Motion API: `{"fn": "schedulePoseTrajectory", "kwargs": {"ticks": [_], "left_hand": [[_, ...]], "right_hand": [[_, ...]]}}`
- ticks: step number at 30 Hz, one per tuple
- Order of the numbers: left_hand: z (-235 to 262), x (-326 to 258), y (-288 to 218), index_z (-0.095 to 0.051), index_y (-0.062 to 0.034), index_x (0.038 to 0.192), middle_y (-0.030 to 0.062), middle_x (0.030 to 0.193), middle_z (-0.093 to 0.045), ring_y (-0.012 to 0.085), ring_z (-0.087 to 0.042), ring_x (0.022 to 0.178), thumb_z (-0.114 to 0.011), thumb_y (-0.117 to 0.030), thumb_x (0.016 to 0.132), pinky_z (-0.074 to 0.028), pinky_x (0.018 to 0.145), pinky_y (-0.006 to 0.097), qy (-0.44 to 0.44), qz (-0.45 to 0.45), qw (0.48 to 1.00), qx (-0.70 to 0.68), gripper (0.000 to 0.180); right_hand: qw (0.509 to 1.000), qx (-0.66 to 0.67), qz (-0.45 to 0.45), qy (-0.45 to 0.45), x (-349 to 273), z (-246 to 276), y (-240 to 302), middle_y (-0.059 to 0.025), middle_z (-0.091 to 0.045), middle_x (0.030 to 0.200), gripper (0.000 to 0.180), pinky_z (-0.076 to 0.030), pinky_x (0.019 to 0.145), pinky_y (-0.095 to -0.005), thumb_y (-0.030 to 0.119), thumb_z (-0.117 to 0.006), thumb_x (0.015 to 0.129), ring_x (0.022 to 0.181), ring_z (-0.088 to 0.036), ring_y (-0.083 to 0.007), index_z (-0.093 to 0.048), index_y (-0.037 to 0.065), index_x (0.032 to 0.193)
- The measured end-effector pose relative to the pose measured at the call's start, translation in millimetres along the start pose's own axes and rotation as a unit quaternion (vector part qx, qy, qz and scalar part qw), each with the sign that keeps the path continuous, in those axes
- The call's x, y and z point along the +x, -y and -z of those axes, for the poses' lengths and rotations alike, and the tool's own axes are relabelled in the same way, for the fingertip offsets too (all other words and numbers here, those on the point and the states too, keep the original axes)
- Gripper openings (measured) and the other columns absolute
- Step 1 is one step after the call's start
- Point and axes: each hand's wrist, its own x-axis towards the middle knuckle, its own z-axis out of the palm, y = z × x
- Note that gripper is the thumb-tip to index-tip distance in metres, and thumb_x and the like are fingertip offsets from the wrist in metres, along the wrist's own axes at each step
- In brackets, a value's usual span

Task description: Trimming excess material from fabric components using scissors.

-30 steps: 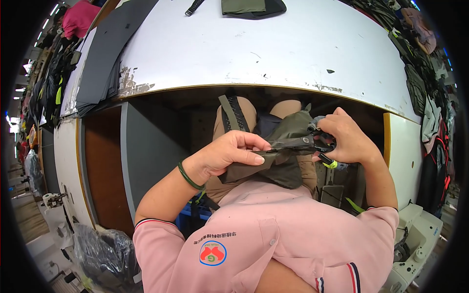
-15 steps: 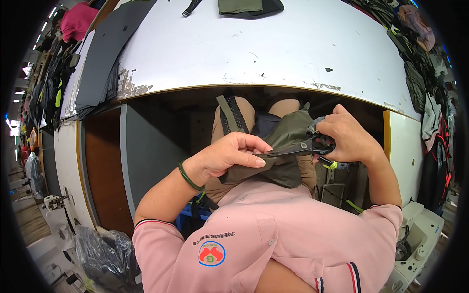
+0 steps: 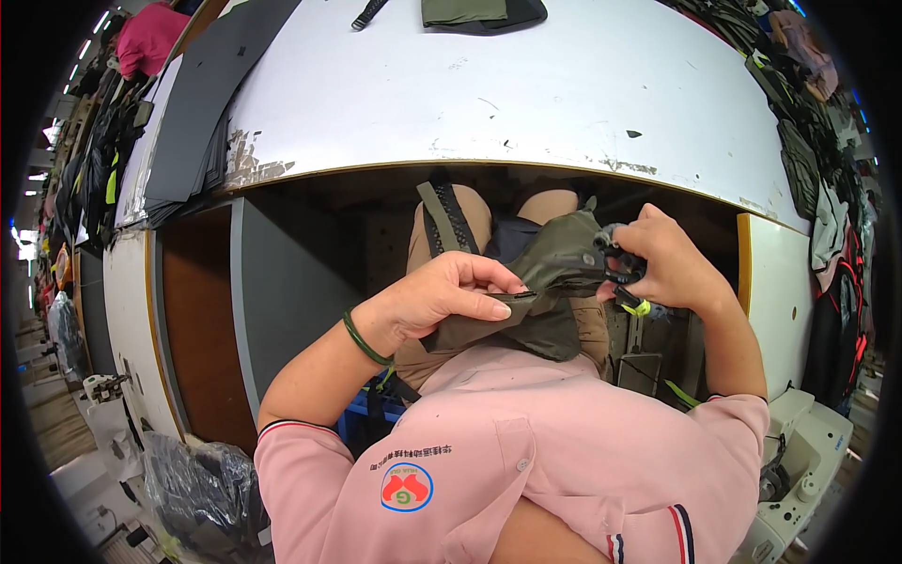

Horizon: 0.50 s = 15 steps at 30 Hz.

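Note:
Across my lap lies an olive-green fabric piece (image 3: 554, 331), its folds bunched between my hands. My left hand (image 3: 442, 301) pinches the edge of this fabric between thumb and fingers. Opposite it, my right hand (image 3: 672, 261) is closed round the black handles of a pair of scissors (image 3: 620, 270). The scissors lie against the fabric, with their pivot showing; the blades are hard to make out among the dark folds. A yellow-green tag (image 3: 639, 307) hangs below the scissors. A dark strap with an olive band (image 3: 440, 218) rests over my left thigh.
Ahead is a white table (image 3: 526, 103) with a worn front edge, holding dark sheets (image 3: 202, 103) and an olive-and-black piece (image 3: 479, 13). A sewing machine (image 3: 803, 470) stands at lower right, a clear plastic bag (image 3: 211, 503) at lower left. Other people are at the far sides.
My right hand has shifted slightly, and the scissors have turned so their blades no longer lie straight along the fabric edge toward my left hand. My left hand stays nearly still.

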Motion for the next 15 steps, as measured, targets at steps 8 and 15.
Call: {"fn": "schedulePoseTrajectory", "kwargs": {"ticks": [8,15], "left_hand": [[-10.9,16.9,2.9,-0.063,-0.0021,0.102,-0.0012,0.094,-0.063,0.0062,-0.059,0.085,-0.077,-0.002,0.082,-0.05,0.079,0.021,0.006,-0.046,0.998,0.046,0.024],[4.6,-8.5,-0.2,-0.061,-0.0071,0.098,-0.0021,0.096,-0.06,0.006,-0.057,0.089,-0.079,-0.004,0.08,-0.049,0.079,0.021,-0.063,-0.11,0.989,0.071,0.026]], "right_hand": [[0.931,0.364,-0.031,-0.006,34.2,-29.9,42.6,-0.006,-0.062,0.079,0.033,-0.048,0.066,-0.03,0.015,-0.086,0.074,0.071,-0.058,-0.0158,-0.06,0.001,0.09],[0.883,0.457,-0.101,-0.039,32.8,-38.1,29.4,0.0013,-0.056,0.074,0.02,-0.042,0.059,-0.0236,0.007,-0.079,0.079,0.067,-0.051,-0.0048,-0.061,0.003,0.087]]}}
